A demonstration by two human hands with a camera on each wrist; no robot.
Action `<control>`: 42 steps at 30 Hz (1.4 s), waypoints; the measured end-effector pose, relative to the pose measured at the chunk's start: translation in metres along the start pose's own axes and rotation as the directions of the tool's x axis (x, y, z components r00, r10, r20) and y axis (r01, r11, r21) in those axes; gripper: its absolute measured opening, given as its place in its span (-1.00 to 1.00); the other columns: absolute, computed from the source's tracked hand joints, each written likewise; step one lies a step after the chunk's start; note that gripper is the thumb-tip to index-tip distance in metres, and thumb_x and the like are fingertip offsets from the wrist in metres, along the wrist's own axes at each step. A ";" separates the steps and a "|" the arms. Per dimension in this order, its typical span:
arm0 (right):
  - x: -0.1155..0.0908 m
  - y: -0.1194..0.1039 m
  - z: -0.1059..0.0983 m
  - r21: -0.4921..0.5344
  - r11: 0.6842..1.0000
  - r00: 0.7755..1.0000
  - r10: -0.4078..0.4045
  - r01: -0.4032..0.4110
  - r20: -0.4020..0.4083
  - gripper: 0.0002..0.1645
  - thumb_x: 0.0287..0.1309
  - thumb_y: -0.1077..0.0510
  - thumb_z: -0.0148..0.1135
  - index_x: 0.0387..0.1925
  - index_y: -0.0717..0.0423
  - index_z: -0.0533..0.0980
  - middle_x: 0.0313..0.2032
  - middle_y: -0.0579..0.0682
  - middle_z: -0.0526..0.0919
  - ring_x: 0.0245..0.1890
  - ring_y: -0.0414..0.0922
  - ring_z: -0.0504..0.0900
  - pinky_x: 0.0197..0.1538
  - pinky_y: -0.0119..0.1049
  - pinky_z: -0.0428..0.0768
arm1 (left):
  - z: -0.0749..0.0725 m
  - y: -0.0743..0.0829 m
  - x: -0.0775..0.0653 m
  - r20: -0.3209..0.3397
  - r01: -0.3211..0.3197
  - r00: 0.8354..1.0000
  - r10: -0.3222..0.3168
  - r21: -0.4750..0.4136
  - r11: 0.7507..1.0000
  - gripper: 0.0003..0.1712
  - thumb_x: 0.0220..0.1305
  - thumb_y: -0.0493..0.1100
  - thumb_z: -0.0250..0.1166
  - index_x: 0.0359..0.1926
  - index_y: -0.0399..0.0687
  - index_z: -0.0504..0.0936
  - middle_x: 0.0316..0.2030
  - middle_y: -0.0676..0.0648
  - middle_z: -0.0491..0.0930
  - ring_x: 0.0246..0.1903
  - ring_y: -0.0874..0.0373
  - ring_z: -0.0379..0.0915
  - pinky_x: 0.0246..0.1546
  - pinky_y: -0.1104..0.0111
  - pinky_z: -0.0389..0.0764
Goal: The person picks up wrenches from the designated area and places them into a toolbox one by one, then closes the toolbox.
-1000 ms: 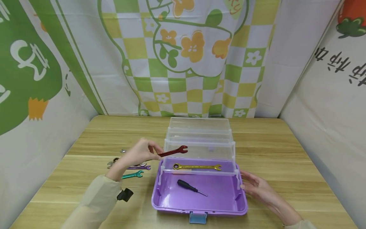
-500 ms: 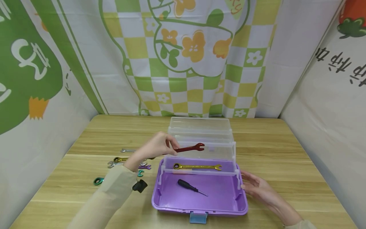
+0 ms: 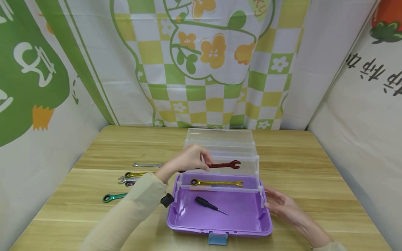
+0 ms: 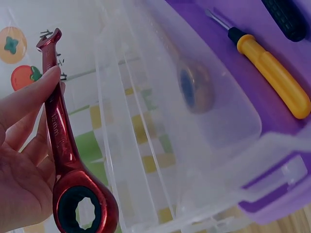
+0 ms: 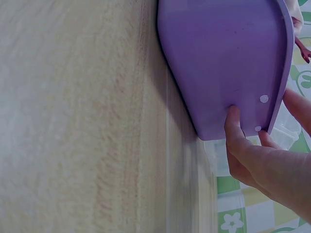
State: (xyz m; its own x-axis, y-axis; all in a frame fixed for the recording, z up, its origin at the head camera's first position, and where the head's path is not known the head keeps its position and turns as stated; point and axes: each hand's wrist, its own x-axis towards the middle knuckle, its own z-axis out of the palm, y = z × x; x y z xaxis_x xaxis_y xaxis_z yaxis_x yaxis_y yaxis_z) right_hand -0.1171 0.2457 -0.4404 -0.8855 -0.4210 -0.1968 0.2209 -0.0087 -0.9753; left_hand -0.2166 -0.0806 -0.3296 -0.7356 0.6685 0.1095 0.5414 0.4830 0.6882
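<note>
A red ratcheting wrench is pinched between the thumb and fingers of my left hand, above the translucent upper tray. Its open jaw points right in the head view. Under it, a gold ratcheting wrench lies in the tray of the purple toolbox. A black-handled screwdriver rests on the box floor. Partly behind the tray, a yellow-handled screwdriver shows in the left wrist view. My right hand rests its fingertips on the toolbox's right outer wall and rim, fingers loosely extended.
Left of the box lie several wrenches: a silver one, a gold one, a purple one and a green one. The left sleeve partly covers them. The clear lid stands open behind the box. Printed curtains surround the table.
My left hand has carried the red wrench rightward from the box's left edge to over the tray, dipping slightly in the last half second. My right hand stays against the box.
</note>
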 end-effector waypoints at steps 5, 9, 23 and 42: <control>0.000 0.001 0.000 -0.006 1.000 1.000 0.006 -0.006 -0.005 -0.14 0.11 0.31 0.05 0.25 0.47 -0.24 0.23 0.45 -0.07 -0.02 -0.22 0.46 0.05 -0.32 0.41 | 0.008 0.003 0.010 0.025 0.008 1.000 -0.010 0.057 0.998 -0.84 -0.23 -0.33 0.40 -0.48 -0.13 0.66 -0.60 0.04 0.59 -0.59 0.34 0.41 -0.56 0.53 0.39; 0.001 0.001 0.000 -0.002 1.000 1.000 0.000 0.000 0.000 -0.15 0.11 0.32 0.04 0.25 0.47 -0.24 0.23 0.45 -0.08 -0.02 -0.21 0.46 0.05 -0.31 0.41 | 0.015 0.005 0.019 0.049 0.035 0.998 -0.038 0.075 0.997 -0.84 -0.25 -0.33 0.41 -0.49 -0.12 0.67 -0.60 0.04 0.60 -0.59 0.37 0.40 -0.55 0.55 0.38; 0.000 0.000 0.001 -0.006 1.000 1.000 0.011 -0.011 -0.008 -0.14 0.11 0.30 0.05 0.25 0.47 -0.24 0.23 0.45 -0.08 -0.02 -0.23 0.45 0.06 -0.32 0.41 | 0.034 0.012 0.038 0.090 0.012 0.996 -0.026 0.157 0.988 -0.83 -0.29 -0.35 0.42 -0.53 -0.12 0.68 -0.62 0.03 0.60 -0.62 0.41 0.39 -0.54 0.60 0.40; 0.000 -0.002 0.001 -0.025 0.999 0.999 0.031 -0.031 -0.031 -0.14 0.11 0.28 0.06 0.26 0.43 -0.22 0.24 0.44 -0.08 -0.03 -0.24 0.46 0.05 -0.32 0.41 | 0.044 0.021 0.044 0.111 0.040 0.992 -0.062 0.188 0.981 -0.83 -0.25 -0.36 0.43 -0.50 -0.12 0.69 -0.56 0.00 0.64 -0.54 0.29 0.51 -0.48 0.59 0.43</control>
State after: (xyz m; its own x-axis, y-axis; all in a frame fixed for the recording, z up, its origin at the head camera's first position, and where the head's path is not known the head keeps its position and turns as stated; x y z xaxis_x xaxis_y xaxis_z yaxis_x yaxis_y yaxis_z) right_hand -0.1166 0.2448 -0.4387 -0.8905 -0.3929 -0.2295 0.2381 0.0275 -0.9708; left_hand -0.2193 -0.0161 -0.3415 -0.7180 0.6959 -0.0132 0.5783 0.6070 0.5451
